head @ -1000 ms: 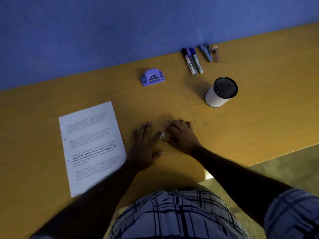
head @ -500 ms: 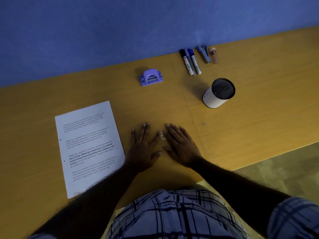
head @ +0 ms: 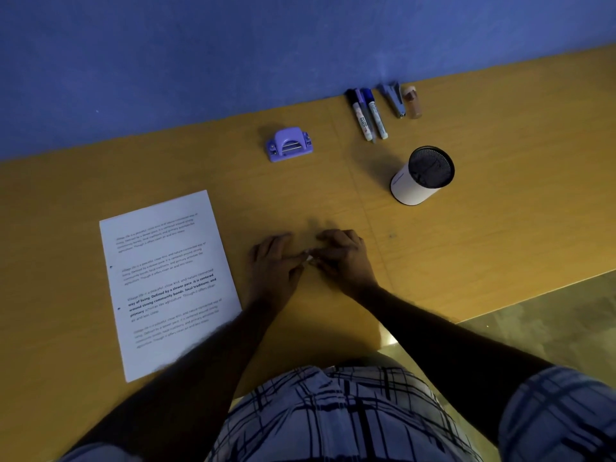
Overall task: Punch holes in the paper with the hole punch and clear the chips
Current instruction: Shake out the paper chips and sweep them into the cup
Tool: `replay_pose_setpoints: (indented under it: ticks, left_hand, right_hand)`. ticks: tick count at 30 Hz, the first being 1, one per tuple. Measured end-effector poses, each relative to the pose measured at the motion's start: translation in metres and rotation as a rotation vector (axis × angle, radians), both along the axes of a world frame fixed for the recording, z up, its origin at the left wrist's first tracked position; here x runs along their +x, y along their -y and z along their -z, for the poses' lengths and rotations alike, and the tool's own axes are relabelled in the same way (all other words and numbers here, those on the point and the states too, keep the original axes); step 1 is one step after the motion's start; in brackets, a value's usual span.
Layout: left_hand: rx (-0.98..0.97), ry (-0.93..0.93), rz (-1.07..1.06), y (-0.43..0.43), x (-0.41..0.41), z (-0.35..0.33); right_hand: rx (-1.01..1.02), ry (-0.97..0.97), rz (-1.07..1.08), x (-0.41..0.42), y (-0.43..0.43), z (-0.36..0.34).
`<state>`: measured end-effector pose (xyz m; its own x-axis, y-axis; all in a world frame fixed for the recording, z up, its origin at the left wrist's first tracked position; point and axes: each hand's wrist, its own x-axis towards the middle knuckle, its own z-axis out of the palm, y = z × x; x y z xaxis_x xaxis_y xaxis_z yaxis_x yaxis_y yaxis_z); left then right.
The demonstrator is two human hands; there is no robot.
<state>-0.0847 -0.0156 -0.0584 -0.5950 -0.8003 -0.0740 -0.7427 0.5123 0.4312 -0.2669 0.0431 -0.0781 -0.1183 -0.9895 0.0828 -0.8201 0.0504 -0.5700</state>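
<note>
A small heap of white paper chips (head: pixel 308 257) lies on the yellow table (head: pixel 466 248) between my two hands. My left hand (head: pixel 273 266) rests flat on the table, its fingertips touching the chips from the left. My right hand (head: pixel 345 260) has its fingers curled, and its thumb and fingertips close on the chips from the right. The printed paper (head: pixel 166 281) lies flat to the left of my left arm, with small holes along its left edge. The purple hole punch (head: pixel 289 144) stands apart at the back, near the blue wall.
A white cup with a black mesh top (head: pixel 420 176) stands at the back right. Several markers (head: pixel 368 113), a stapler (head: pixel 393 98) and a small bottle (head: pixel 412 101) lie along the wall. The table's front edge runs just right of my right arm.
My right hand, flat half a second ago, has curled its fingers again and drawn in against the chips. My left hand has stayed flat in the same place.
</note>
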Motion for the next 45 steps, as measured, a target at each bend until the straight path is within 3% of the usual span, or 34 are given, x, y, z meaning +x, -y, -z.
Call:
replay_pose_setpoints:
  ticks: [8,21,25,28,31,34,37,41,45]
  left_hand:
    - [0.004,-0.152,-0.133,-0.002,-0.006,0.006]
    - [-0.044,-0.027,-0.028,0.002,-0.014,0.009]
    - [-0.016,-0.048,-0.031,0.005,-0.016,0.008]
    - [0.021,-0.103,-0.069,0.007,-0.016,0.006]
    - [0.1,-0.25,-0.114,0.011,-0.02,-0.003]
    - [0.34,-0.492,-0.189,0.015,-0.033,-0.023]
    - [0.611,-0.63,-0.311,0.018,-0.053,-0.048]
    - [0.635,-0.665,-0.276,0.023,-0.09,-0.077]
    - [0.582,-0.669,-0.169,0.032,-0.139,-0.097]
  right_hand:
    - [0.019,0.005,0.028,0.004,-0.001,0.001]
    - [0.192,-0.177,-0.073,0.011,0.005,-0.002]
    - [0.239,-0.186,-0.012,0.014,0.003,0.0]
    - [0.297,0.005,0.077,0.01,0.006,-0.011]
    - [0.304,0.413,0.167,0.001,0.009,-0.034]
    - [0.341,0.933,0.295,-0.007,0.007,-0.062]
    - [0.345,1.194,0.32,-0.019,0.004,-0.085]
    - [0.258,1.359,0.322,-0.044,0.004,-0.112]
    - [0.182,1.27,0.377,-0.081,0.006,-0.13]
